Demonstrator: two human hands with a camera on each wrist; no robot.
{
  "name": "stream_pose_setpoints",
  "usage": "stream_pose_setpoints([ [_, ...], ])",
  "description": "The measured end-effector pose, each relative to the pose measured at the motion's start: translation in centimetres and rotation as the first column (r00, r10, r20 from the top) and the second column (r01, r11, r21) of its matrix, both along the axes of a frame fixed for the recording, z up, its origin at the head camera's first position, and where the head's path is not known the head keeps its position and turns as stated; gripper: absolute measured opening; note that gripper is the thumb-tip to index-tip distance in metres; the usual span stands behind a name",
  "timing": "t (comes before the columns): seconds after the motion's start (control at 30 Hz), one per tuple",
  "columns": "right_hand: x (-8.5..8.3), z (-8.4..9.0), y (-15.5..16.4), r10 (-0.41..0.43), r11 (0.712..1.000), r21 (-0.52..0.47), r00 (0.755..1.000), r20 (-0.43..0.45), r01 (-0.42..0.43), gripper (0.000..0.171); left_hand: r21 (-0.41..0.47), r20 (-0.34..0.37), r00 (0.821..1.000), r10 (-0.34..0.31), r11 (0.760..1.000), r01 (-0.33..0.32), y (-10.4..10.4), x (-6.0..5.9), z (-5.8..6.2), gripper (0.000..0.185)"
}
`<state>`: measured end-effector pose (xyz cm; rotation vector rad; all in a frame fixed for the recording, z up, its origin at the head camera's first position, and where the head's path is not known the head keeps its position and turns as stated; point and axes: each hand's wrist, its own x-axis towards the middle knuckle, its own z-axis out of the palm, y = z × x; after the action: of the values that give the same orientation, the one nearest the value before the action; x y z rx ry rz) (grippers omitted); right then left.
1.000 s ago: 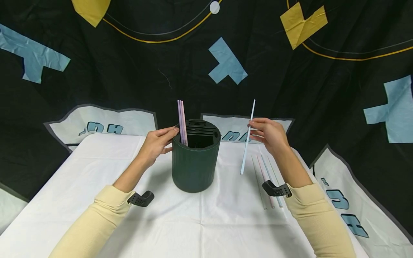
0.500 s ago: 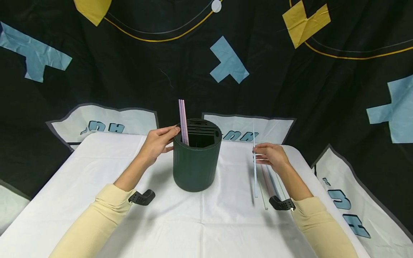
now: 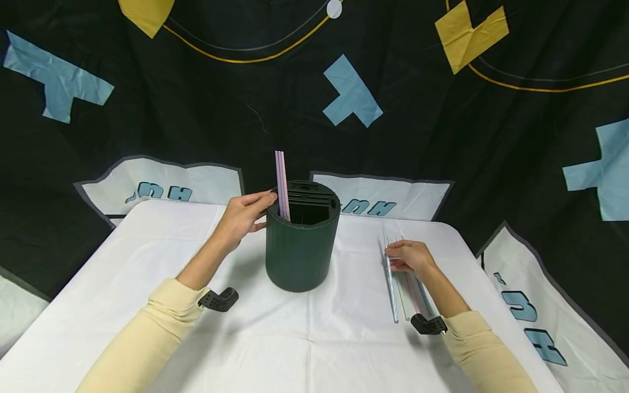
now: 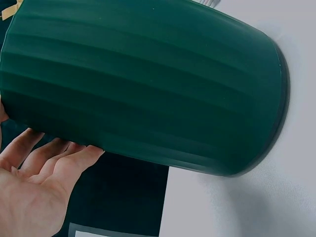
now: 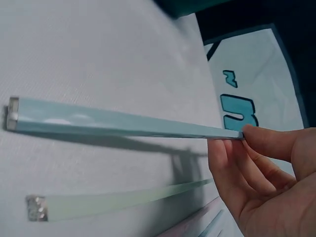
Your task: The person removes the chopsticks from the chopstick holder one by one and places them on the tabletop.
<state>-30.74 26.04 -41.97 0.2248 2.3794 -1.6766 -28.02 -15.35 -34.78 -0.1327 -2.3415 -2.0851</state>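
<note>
A dark green pen holder (image 3: 300, 259) stands upright on the white cloth, its top divided into slots and a deep opening. Several purple and pink sticks (image 3: 282, 183) rise from its left side. My left hand (image 3: 241, 218) holds the holder by its left side near the rim, fingertips against the ribbed wall (image 4: 138, 79) in the left wrist view. Between thumb and fingers, my right hand (image 3: 410, 256) pinches a slim light blue stick (image 5: 98, 118) close over the cloth. A pale green stick (image 5: 113, 200) lies beside it, with pink and blue ones (image 5: 195, 217) further along.
The white cloth (image 3: 275, 349) covers the table, whose far edge runs behind the pen holder. A black curtain (image 3: 206, 114) with blue and yellow patches hangs at the back. White lettered banners (image 3: 162, 180) show below it.
My right hand has moved down and slightly right with the light blue stick, from mid-air to close over the cloth beside the lying sticks. My left hand stays on the pen holder.
</note>
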Motion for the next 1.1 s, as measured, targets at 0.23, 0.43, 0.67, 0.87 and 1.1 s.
stream_pose_setpoints([
  [0.23, 0.0, -1.0, 0.5, -0.024, 1.0, 0.007, 1.0, 0.018, 0.024, 0.035, 0.001, 0.0, 1.0, 0.002, 1.0, -0.002, 0.1, -0.1, -0.1, 0.053],
  [0.43, 0.0, -1.6, 0.7, -0.041, 0.999, 0.015, 0.999, 0.015, 0.041, 0.034, 0.011, -0.001, 1.0, -0.001, 1.0, 0.001, 0.2, -0.1, -0.1, 0.052],
  [0.67, 0.0, -1.8, 0.7, -0.039, 0.998, 0.044, 0.999, 0.003, 0.039, 0.035, 0.006, -0.006, 1.0, -0.007, 1.0, 0.007, 0.1, 0.0, -0.2, 0.052],
  [0.87, -0.2, -1.9, 0.7, -0.069, 0.994, 0.08, 0.998, -0.001, 0.069, 0.035, 0.006, -0.009, 1.0, -0.011, 1.0, 0.011, 0.1, 0.0, -0.2, 0.052],
  [1.1, -0.2, 0.6, -0.5, -0.09, 0.993, 0.073, 0.994, -0.06, 0.094, 0.034, 0.003, -0.008, 1.0, -0.004, 1.0, 0.004, 0.0, 0.0, -0.2, 0.052],
])
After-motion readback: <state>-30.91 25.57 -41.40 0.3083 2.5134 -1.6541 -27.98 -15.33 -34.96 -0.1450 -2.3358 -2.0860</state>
